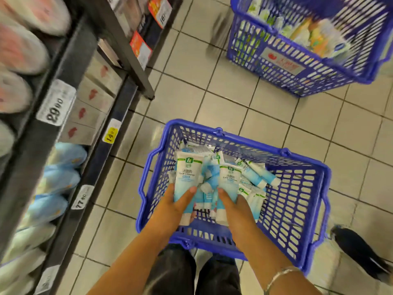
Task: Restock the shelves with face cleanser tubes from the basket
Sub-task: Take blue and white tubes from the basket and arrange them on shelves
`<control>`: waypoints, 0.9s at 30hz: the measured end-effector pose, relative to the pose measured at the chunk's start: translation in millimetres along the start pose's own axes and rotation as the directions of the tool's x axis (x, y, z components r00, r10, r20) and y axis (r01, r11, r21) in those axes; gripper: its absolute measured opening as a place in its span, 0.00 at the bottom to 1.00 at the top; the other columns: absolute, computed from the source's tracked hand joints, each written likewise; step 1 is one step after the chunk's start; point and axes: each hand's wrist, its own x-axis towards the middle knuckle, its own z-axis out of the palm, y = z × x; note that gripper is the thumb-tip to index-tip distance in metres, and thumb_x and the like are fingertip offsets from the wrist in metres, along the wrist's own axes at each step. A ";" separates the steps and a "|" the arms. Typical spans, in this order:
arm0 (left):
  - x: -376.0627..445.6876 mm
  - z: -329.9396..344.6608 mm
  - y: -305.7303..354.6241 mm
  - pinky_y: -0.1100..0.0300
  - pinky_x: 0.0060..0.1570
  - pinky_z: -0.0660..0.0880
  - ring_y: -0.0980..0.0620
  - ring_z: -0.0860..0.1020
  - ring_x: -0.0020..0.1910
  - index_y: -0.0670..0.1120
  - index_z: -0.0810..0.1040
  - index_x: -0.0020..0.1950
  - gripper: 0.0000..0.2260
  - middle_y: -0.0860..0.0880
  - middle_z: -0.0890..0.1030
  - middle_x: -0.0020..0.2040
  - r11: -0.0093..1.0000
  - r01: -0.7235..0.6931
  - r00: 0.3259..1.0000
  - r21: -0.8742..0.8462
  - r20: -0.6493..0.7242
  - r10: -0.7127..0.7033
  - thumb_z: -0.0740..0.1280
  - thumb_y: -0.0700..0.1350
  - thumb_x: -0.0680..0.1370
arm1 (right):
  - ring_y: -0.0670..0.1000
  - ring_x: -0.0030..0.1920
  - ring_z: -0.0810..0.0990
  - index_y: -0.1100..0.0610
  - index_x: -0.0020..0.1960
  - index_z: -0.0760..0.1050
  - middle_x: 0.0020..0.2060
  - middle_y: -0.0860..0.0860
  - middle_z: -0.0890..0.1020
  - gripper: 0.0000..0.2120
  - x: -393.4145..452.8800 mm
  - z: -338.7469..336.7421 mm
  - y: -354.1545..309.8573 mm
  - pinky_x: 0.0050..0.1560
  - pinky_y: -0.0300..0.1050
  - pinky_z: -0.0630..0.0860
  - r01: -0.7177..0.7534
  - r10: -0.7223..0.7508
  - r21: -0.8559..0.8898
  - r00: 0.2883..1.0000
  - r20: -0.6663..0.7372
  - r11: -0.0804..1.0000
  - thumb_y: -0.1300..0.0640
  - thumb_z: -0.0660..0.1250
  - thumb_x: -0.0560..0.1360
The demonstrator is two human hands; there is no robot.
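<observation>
Gathering tubes (184,177) from the basket (306,211)
Left hand (178,206) and right hand (234,207) each grasp tubes; many remain, none shelved yet

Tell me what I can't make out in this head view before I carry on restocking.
- Tube count in the near basket: the face cleanser tubes overlap, and both hands cover some.
- Left hand and right hand fingertips: hidden among the tubes.
- Far basket contents: motion-blurred, cut off by the frame's top edge.
- Shelf products: blurred.
</observation>
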 end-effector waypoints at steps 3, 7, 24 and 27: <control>-54.7 -8.9 53.6 0.68 0.26 0.73 0.60 0.80 0.29 0.53 0.74 0.52 0.05 0.55 0.83 0.35 0.992 -0.130 0.991 0.002 -0.012 0.130 0.64 0.48 0.76 | 0.46 0.43 0.77 0.50 0.52 0.71 0.45 0.49 0.78 0.09 -60.6 -15.2 -48.5 0.43 0.40 0.77 0.147 -0.147 0.061 0.989 -0.003 0.987 0.48 0.65 0.75; -137.0 -18.4 125.2 0.57 0.44 0.78 0.54 0.81 0.46 0.55 0.72 0.60 0.11 0.51 0.82 0.52 0.970 -0.226 0.974 -0.087 -0.008 0.226 0.61 0.49 0.77 | 0.47 0.48 0.79 0.52 0.58 0.72 0.51 0.50 0.80 0.12 -152.8 -32.2 -114.8 0.47 0.41 0.79 0.320 -0.322 0.144 0.947 -0.011 0.936 0.50 0.65 0.76; -474.0 -63.2 167.0 0.59 0.39 0.79 0.52 0.82 0.43 0.48 0.74 0.60 0.18 0.48 0.83 0.48 0.571 -0.653 0.725 -0.498 -0.193 0.661 0.65 0.41 0.70 | 0.36 0.38 0.81 0.45 0.51 0.70 0.39 0.38 0.82 0.12 -481.0 -71.0 -196.0 0.35 0.31 0.75 0.768 -0.822 0.359 0.364 0.438 0.531 0.54 0.69 0.72; -527.3 -75.4 144.8 0.55 0.43 0.79 0.51 0.82 0.46 0.47 0.73 0.62 0.20 0.47 0.83 0.51 0.509 -0.736 0.662 -0.447 -0.313 0.682 0.66 0.42 0.69 | 0.38 0.38 0.81 0.45 0.51 0.70 0.43 0.45 0.81 0.11 -524.1 -63.5 -179.6 0.34 0.34 0.76 0.771 -0.821 0.396 0.273 0.501 0.498 0.54 0.69 0.72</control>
